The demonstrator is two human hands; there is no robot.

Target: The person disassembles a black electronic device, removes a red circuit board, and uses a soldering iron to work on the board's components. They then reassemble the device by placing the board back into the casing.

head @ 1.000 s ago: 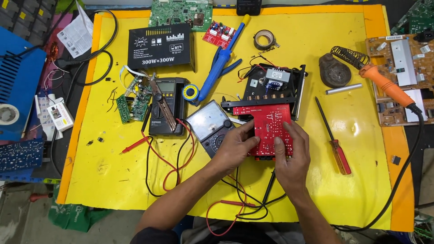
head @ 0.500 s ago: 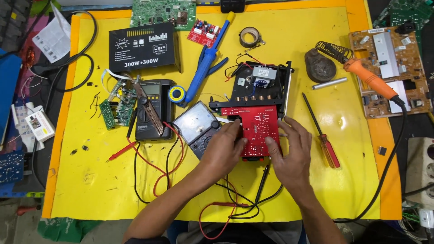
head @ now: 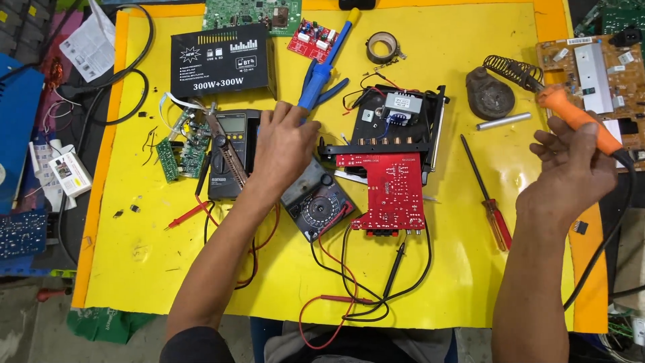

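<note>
While the right hand (head: pixel 571 171) closes around the orange soldering iron (head: pixel 578 121) at three o'clock on the yellow worktop (head: pixel 470 282), the left hand (head: pixel 282 144) hovers with fingers loose over the blue desoldering pump (head: pixel 322 64), holding nothing. Light and stiff, the iron is best gripped on its insulated handle (its cable probably drags a little).

The soldering iron (head: pixel 578 121) has a smooth orange plastic handle, and its stand (head: pixel 494 94), just left of it, is dull, rusty metal (coil included). Further left of the iron, the red circuit board (head: pixel 393 191) looks glossy, the desoldering pump (head: pixel 322 74) blue plastic, and the table (head: pixel 470 282) carries a matt yellow sheet.
</note>
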